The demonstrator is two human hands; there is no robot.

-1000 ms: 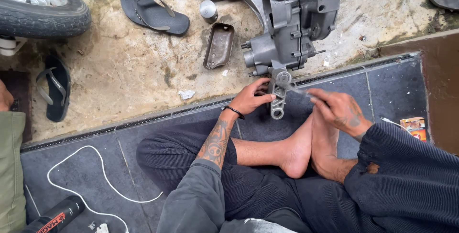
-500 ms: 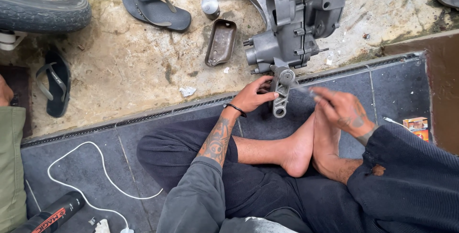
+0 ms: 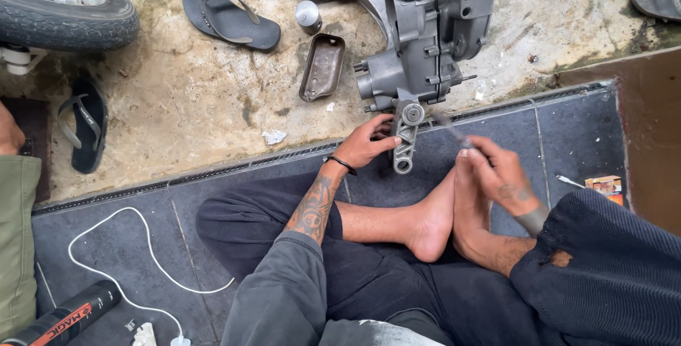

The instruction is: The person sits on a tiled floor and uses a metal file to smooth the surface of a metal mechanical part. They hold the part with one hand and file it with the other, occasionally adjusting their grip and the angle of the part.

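Grey engine casing (image 3: 425, 41) amid metal cover (image 3: 323, 67), sandal (image 3: 228, 17), tyre (image 3: 67, 9).

soft, even daylight fills the scene, bright but without glare. shadows are faint and diffuse, the darkest under the tyre (image 3: 60, 16) and beneath the grey engine casing (image 3: 425, 34). the concrete ground (image 3: 198, 112) reads pale, the dark floor tiles (image 3: 567, 133) matte. focus is mostly sharp; the right hand (image 3: 500, 176) and the thin tool (image 3: 448, 127) it holds are motion-blurred. straight lines bow slightly near the edges.
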